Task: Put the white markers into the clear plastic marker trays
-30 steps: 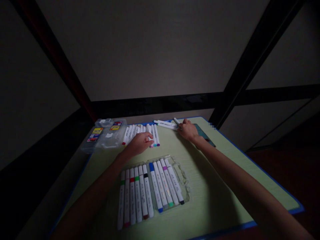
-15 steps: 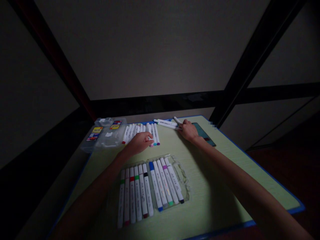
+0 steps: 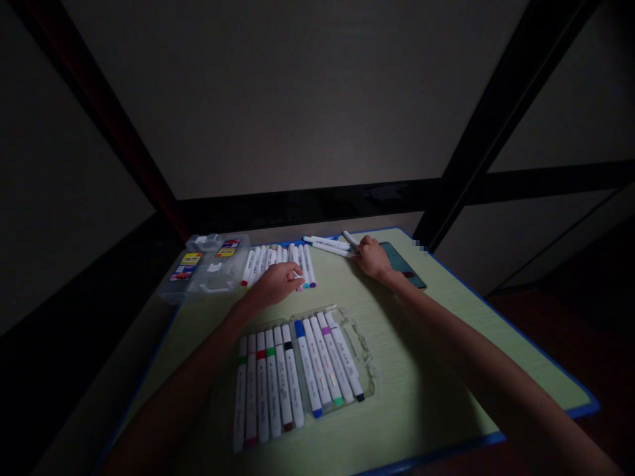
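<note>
Evidently, the arrangement is partial: nearest, eleven white markers (image 3: 293, 377) lie side by side in an open clear plastic tray (image 3: 360, 337), six in its left half and five in its right, where bare space shows along the right edge; those outside the tray appear to be the unplaced portion. The tray's markers run lengthwise away from the wearer, the right-hand five tilting slightly leftward at their far ends. Beyond, on the pale green tabletop (image 3: 342, 291), the left hand (image 3: 275, 283) lies over the near ends of a row of markers (image 3: 308, 264), also pointing away; its fingers are curled, though whether they pinch one cannot be told. At right, the right hand (image 3: 372, 256) is bent over the near end of a single marker (image 3: 349, 238), its long axis slanting away to the left; the grip is hidden. Just beside lies a smartphone (image 3: 404, 261). Farther back, loose markers (image 3: 325, 243) lie nearly crosswise, and at far left sits a labelled clear case (image 3: 213, 277).
</note>
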A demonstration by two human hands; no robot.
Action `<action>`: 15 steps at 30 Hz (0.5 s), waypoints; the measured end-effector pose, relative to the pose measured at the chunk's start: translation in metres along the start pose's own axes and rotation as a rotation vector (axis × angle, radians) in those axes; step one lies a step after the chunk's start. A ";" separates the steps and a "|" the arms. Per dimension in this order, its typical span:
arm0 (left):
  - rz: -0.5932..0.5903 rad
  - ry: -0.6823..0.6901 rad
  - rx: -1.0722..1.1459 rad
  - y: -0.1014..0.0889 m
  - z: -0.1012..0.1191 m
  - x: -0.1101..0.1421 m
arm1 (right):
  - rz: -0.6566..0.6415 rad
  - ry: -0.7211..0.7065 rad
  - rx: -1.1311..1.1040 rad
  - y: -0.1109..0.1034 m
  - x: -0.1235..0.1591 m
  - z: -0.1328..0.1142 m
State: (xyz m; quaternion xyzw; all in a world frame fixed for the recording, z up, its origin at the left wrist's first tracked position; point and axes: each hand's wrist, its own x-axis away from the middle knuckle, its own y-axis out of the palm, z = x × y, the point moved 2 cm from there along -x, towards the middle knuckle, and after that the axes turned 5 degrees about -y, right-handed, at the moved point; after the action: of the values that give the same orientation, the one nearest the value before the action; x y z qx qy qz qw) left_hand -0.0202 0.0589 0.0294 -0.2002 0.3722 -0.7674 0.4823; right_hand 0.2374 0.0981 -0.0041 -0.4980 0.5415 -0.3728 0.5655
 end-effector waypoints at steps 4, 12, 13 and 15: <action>-0.008 -0.012 0.031 0.000 0.000 0.000 | 0.032 0.017 -0.079 0.007 -0.003 0.010; -0.042 -0.089 0.196 -0.005 0.008 0.002 | 0.130 0.007 -0.236 0.008 -0.002 0.020; -0.046 -0.100 0.211 -0.006 0.009 0.002 | 0.142 0.000 -0.255 0.007 0.000 0.019; -0.045 -0.125 0.240 -0.007 0.010 0.002 | 0.163 -0.018 -0.293 0.005 0.003 0.016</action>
State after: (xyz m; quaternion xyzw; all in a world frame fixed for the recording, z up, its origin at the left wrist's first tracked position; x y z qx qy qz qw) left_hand -0.0189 0.0552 0.0413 -0.1968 0.2424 -0.8031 0.5075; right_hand 0.2534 0.0986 -0.0112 -0.5329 0.6237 -0.2383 0.5199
